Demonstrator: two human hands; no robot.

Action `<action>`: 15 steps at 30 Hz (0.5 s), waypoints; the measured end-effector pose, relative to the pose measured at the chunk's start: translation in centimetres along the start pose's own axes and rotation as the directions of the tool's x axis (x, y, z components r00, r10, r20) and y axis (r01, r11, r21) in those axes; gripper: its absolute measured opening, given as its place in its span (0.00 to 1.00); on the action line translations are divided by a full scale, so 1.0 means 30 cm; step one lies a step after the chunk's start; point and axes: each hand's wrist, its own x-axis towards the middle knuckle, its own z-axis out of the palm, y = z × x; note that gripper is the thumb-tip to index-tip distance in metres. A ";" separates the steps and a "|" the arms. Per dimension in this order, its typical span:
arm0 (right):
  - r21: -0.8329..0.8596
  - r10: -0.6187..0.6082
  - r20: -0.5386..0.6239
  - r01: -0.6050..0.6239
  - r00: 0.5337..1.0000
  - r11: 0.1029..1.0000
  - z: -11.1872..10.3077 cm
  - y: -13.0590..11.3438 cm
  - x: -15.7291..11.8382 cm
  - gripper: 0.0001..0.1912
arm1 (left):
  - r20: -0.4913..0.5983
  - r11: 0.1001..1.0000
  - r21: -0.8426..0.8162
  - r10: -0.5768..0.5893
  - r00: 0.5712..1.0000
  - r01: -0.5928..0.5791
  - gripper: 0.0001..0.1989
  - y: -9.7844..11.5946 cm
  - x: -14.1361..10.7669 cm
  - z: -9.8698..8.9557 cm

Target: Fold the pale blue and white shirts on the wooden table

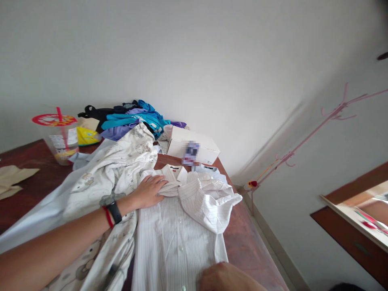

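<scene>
A white striped button-up shirt (178, 230) lies front up on the table, collar toward the wall, with one sleeve folded across its upper right side. My left hand (150, 191) rests flat on the shirt just below the collar, fingers stretched out. At the bottom edge of the view, my right hand (230, 278) is at the shirt's lower right side, blurred and partly cut off. Its fingers are hidden, so any hold on the cloth cannot be seen. Under my left forearm is a white printed cloth (118, 173) with cartoon figures.
Behind the shirt stand a white box (206, 145) and a heap of blue and purple clothes (145, 117). A plastic cup with a straw (62, 141) is at the left on the brown table (254, 242). A pink coat rack (315, 131) appears tilted at the right.
</scene>
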 end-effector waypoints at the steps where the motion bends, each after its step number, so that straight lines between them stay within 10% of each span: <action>1: 0.026 0.091 -0.005 -0.091 0.996 0.996 0.000 0.006 -0.024 0.11 | -0.003 1.000 0.000 0.002 1.000 -0.002 0.29 0.000 0.000 0.000; 9: 0.047 0.510 -0.104 -0.508 0.854 0.860 -0.024 0.059 -0.222 0.08 | -0.037 1.000 -0.011 0.013 0.999 -0.013 0.27 -0.011 0.002 0.007; 15: 0.029 0.569 -0.273 -0.585 0.776 0.811 -0.071 0.043 -0.263 0.11 | -0.048 1.000 -0.011 0.021 0.999 -0.021 0.28 -0.017 0.002 0.012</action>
